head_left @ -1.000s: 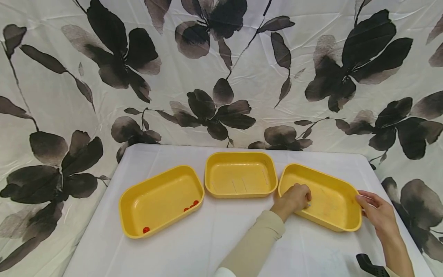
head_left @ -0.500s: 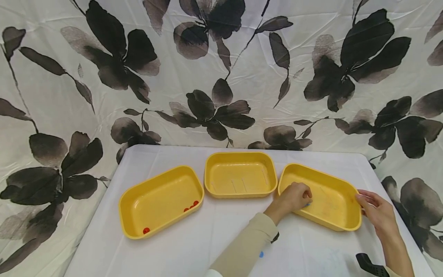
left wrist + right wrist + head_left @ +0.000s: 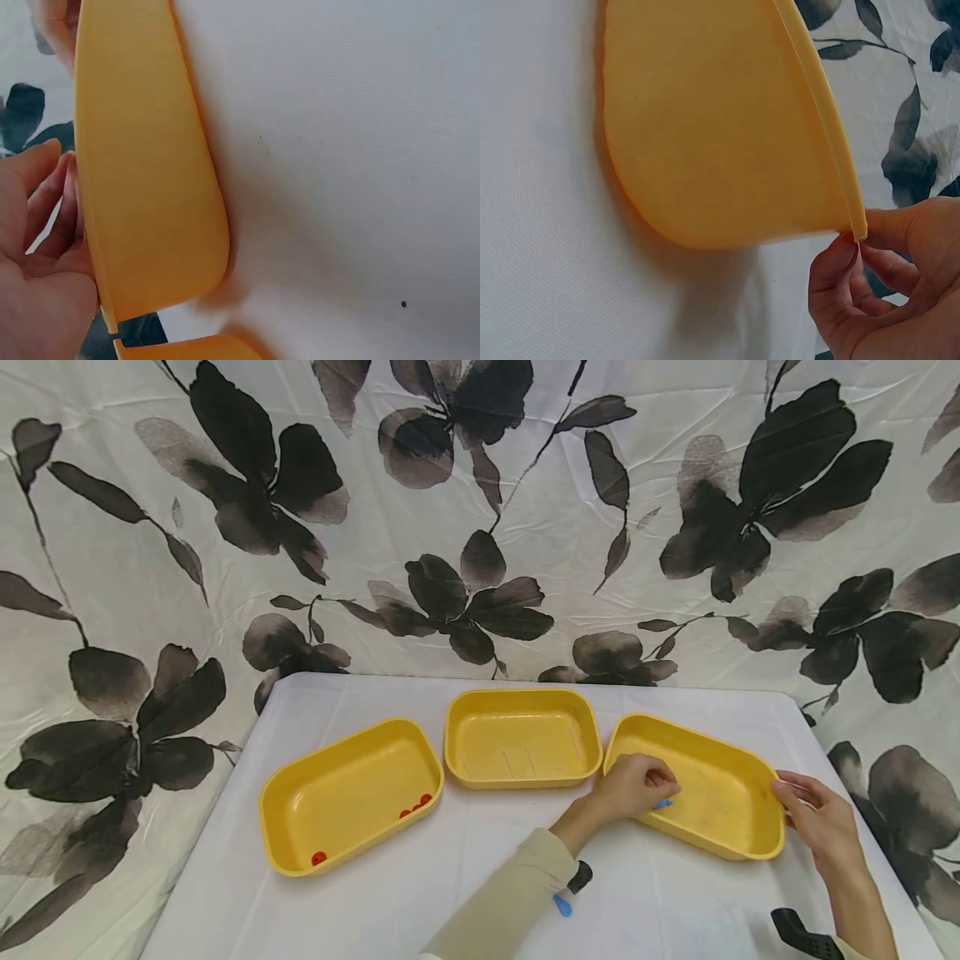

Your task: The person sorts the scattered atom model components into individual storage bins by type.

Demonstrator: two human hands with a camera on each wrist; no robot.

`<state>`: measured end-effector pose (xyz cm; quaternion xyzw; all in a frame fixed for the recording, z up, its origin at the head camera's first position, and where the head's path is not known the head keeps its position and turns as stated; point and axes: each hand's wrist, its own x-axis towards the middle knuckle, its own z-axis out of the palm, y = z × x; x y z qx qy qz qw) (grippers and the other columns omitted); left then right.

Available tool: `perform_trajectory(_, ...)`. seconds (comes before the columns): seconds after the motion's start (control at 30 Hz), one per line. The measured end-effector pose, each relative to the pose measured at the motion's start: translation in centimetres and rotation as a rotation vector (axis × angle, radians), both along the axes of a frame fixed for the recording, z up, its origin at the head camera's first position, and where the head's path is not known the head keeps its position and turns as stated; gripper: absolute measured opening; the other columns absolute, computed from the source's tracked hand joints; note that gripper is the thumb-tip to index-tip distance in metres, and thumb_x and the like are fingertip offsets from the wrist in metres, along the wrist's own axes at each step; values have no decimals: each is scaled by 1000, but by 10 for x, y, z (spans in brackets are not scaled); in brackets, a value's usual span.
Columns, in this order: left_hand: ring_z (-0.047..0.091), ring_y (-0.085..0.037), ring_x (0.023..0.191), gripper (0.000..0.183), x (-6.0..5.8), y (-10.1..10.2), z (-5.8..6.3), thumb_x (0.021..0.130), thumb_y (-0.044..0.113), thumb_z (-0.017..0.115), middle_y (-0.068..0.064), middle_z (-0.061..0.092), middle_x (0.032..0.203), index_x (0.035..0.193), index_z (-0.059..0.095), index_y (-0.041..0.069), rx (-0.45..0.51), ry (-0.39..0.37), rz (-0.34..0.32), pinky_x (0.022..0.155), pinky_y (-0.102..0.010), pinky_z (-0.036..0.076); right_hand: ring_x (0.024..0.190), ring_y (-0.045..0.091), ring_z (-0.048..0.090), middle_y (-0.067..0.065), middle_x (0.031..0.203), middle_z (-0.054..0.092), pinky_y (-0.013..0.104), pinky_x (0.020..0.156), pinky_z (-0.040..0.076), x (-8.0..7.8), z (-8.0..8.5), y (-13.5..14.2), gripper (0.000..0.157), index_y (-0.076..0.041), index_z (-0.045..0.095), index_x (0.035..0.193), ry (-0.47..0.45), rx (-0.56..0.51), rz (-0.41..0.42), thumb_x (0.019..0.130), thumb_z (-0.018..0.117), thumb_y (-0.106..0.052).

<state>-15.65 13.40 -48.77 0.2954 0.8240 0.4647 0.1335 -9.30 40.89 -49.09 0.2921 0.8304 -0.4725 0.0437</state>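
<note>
The right yellow tray (image 3: 720, 802) sits angled on the white tabletop. My left hand (image 3: 633, 787) reaches over its near left side, thumb and fingertips close together. Just below those fingertips shows a small blue piece (image 3: 663, 804), partly overlapped by the hand. In the left wrist view the thumb and curved fingers of my left hand (image 3: 45, 247) stand beside the tray's rim; I cannot tell whether they pinch anything. My right hand (image 3: 821, 818) grips the tray's right end, and the right wrist view shows thumb and finger of that hand (image 3: 900, 277) pinching the rim corner.
A middle yellow tray (image 3: 522, 692) holds several thin, pale sticks. In the left yellow tray (image 3: 330, 802) lie several small red pieces (image 3: 318, 858). A blue drop-shaped thing (image 3: 562, 906) shows beside the left sleeve (image 3: 510, 893). Behind the table hangs a floral cloth (image 3: 480, 527).
My left hand has drawn slightly back to the left, its fingers lifting a little, and more of the blue piece shows beneath. The right hand has kept its grip on the tray.
</note>
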Motion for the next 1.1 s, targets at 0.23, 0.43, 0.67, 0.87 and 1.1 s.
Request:
perform_trajectory(0.23,52,3,71,13,3,-15,3,98,20,72,12,62,79,97,77,8,48,-85,44,68,-9,45,83,-3,53,24,145,44,8,70,51,0,0,-1,70,2,39,153,5,8,3,105,53,-46)
perform_trajectory(0.43,52,2,71,12,5,-29,5,98,15,73,9,64,80,97,77,4,134,-128,58,69,-10,47,82,-2,54,23,143,46,9,70,51,1,-1,-1,70,2,40,153,11,12,-2,104,54,-47)
perform_trajectory(0.67,53,2,71,15,8,-47,5,97,16,73,6,66,81,99,77,2,148,-119,68,70,-11,48,85,1,53,23,145,45,8,69,51,0,-1,-2,69,0,40,153,2,13,-21,105,53,-46)
perform_trajectory(0.87,53,1,72,19,13,-60,6,98,20,72,6,67,83,102,77,2,145,-132,67,70,-12,49,83,1,53,24,144,45,8,67,51,-1,-1,-3,67,1,40,153,3,21,-28,105,53,-44)
perform_trajectory(1.1,52,0,73,17,22,-73,7,98,19,72,7,63,81,101,76,3,124,-139,49,69,-12,48,79,-1,51,25,140,47,12,63,52,-4,-1,-1,64,4,41,152,5,29,-45,106,54,-39)
